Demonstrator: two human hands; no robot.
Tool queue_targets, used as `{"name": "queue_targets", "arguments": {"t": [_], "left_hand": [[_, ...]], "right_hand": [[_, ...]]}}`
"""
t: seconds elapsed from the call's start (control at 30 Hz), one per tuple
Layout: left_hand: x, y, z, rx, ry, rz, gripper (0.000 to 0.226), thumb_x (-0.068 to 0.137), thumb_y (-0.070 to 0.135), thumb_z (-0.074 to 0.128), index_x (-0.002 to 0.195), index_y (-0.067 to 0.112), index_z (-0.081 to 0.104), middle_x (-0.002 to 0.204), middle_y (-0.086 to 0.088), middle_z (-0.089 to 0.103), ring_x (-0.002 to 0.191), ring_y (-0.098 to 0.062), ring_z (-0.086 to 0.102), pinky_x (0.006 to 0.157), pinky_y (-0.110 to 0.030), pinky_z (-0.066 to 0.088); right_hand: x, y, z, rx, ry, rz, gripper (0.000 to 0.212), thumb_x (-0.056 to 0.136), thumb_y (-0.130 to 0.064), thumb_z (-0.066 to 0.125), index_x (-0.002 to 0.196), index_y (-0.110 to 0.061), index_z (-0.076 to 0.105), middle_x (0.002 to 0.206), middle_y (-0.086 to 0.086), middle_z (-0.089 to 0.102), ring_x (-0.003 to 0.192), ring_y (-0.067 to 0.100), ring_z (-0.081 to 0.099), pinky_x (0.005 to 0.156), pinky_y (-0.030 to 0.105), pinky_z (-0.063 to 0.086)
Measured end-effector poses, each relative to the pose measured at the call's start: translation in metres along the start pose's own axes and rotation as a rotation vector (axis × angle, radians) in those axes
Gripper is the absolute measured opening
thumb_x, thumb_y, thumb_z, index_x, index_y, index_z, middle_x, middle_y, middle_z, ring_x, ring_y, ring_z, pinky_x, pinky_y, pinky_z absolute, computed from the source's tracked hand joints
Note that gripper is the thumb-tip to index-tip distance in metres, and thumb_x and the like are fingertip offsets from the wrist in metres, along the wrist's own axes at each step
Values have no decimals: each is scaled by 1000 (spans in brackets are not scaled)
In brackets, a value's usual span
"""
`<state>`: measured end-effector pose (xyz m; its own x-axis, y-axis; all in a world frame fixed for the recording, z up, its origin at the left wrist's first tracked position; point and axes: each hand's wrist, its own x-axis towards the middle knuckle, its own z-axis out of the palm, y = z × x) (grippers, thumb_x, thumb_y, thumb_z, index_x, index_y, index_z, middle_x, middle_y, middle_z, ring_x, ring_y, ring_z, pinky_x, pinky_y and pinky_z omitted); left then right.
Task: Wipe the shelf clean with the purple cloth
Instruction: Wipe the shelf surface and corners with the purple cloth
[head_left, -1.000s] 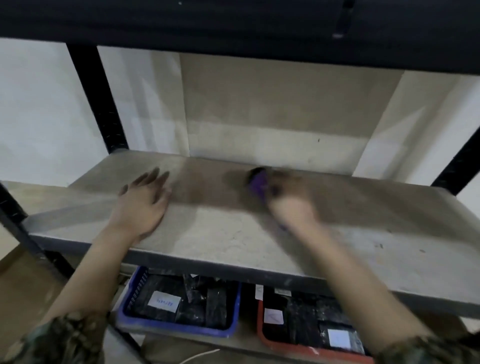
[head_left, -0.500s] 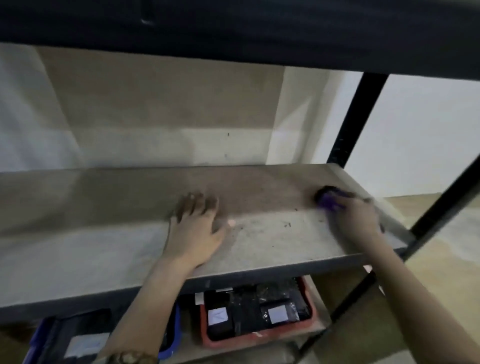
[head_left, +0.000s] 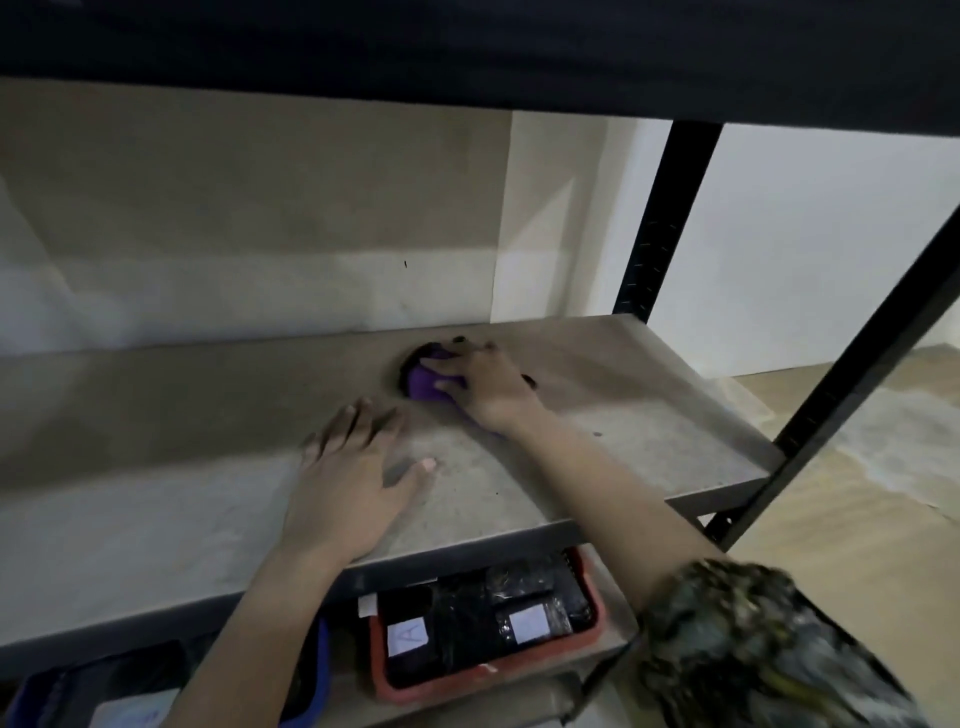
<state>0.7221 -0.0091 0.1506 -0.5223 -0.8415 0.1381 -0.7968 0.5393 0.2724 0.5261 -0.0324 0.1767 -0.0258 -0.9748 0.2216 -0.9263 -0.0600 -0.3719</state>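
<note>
The grey shelf board (head_left: 649, 426) runs across the view, dusty and speckled with small dark specks. My right hand (head_left: 493, 387) presses the bunched purple cloth (head_left: 428, 384) onto the board near its back middle, fingers wrapped over it. Only the cloth's left part shows past my fingers. My left hand (head_left: 348, 483) lies flat on the board in front of the cloth, palm down and fingers spread, holding nothing.
Black uprights (head_left: 660, 223) frame the shelf's right end, and a dark shelf (head_left: 467, 47) hangs low overhead. Below, a red tray (head_left: 483, 670) and a blue tray (head_left: 317, 680) hold black packets with white labels. Pale wall behind; tan floor at right.
My right hand has slid the cloth left from the shelf's right end to the back middle. The left hand stays flat on the board. The view has shifted slightly.
</note>
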Motion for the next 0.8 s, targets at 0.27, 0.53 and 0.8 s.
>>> {"name": "queue_targets", "arguments": {"t": [0.27,0.53,0.8], "left_hand": [[5,0,2,-8,29,-16,90,68,79,5,145,36,23,158,4,14,145,-14,6,117,-38,11],[1,0,0,-25,23,-16,93,67,80,5,146,34,23,157,4,14,145,-15,8,116,-37,9],[-1,0,-2,-23,2,-17,82,78,79,16,147,35,19,158,5,8,145,-13,4,117,-37,9]], "right_hand": [[61,-22,30,-132,-47,9,38,97,-33,38,133,-33,47,148,-2,35,130,30,27,103,49,26],[15,88,-30,-250,183,457,36,91,-13,38,118,-25,58,127,12,54,117,35,44,92,45,39],[-52,184,-95,-184,418,989,35,91,-10,39,120,-11,58,122,21,54,120,38,39,96,45,37]]}}
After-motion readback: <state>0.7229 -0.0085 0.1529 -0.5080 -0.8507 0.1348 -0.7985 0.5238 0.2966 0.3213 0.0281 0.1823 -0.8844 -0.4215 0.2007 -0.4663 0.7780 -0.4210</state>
